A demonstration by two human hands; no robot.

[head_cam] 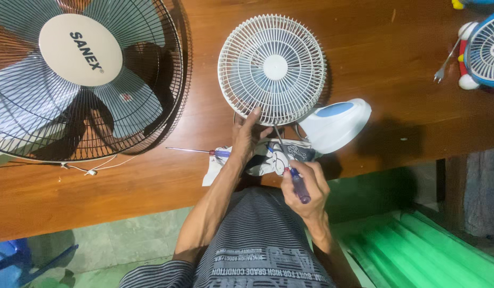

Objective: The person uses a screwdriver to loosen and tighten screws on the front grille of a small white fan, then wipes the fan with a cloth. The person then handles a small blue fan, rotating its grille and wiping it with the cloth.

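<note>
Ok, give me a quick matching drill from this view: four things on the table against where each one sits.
Things:
1. Small white fan
2. Large black-grilled fan
3. Spare screwdriver
4. Fork

Places:
A. Far right, beside a blue and white toy fan
B. Table's left end
C. Middle of the table, left hand on its grille
D. Lying flat, just left of the left hand

Pairs: 1-C, 2-B, 3-D, 4-A.

The right hand holds a second screwdriver, its tip toward the small fan's underside.
</note>
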